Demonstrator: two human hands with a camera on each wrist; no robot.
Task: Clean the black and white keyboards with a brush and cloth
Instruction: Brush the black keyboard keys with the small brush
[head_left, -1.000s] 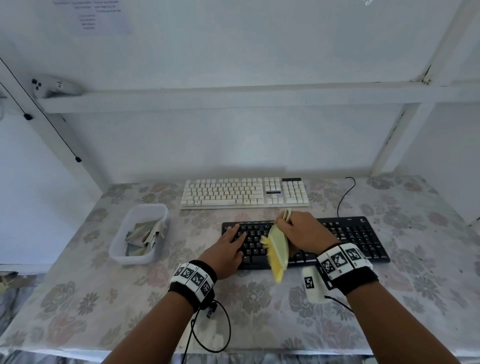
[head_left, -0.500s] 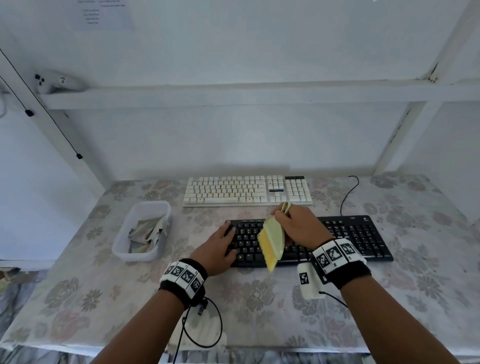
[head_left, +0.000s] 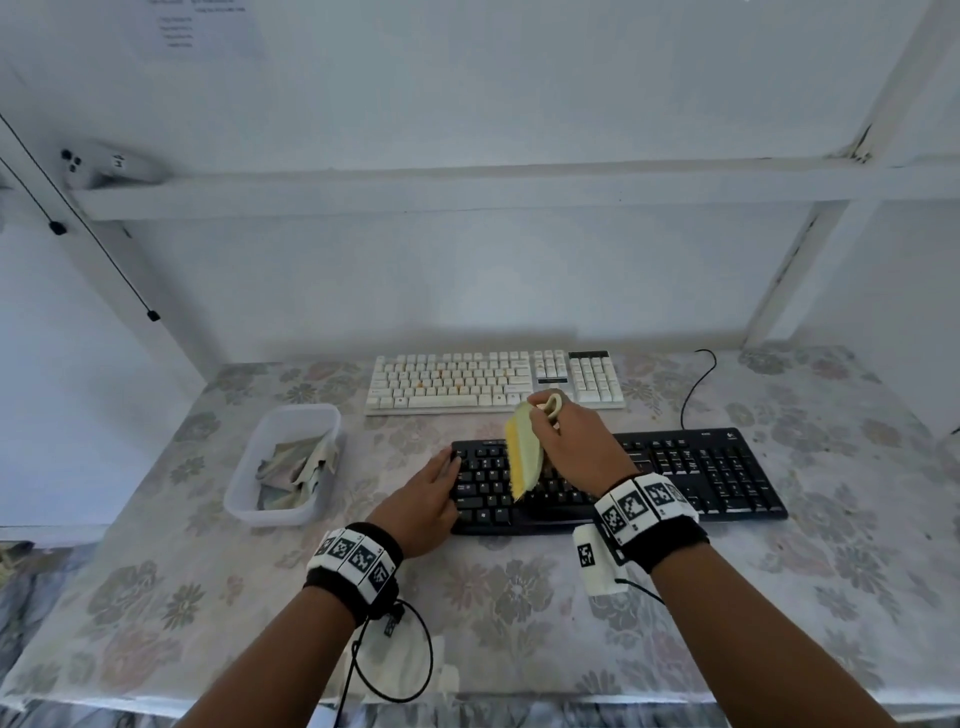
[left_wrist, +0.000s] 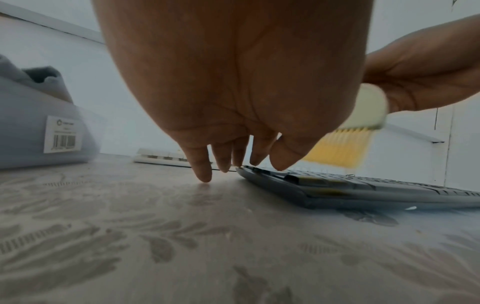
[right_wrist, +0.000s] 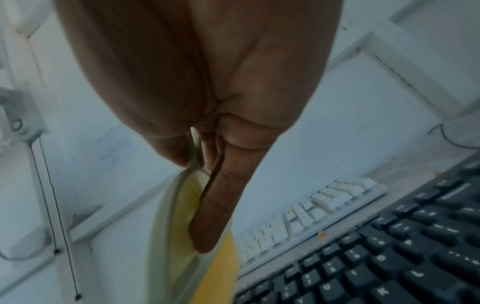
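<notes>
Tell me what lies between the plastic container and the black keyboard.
In the head view, the left hand lies there, resting at the left end of the black keyboard; between it and the plastic container only floral tablecloth shows.

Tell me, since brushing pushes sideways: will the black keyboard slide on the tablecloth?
Probably a little. The black keyboard looks thin, flat and light, lying on a smooth floral tablecloth. The left hand rests on its left end, likely steadying it, while the right hand holds the brush.
</notes>
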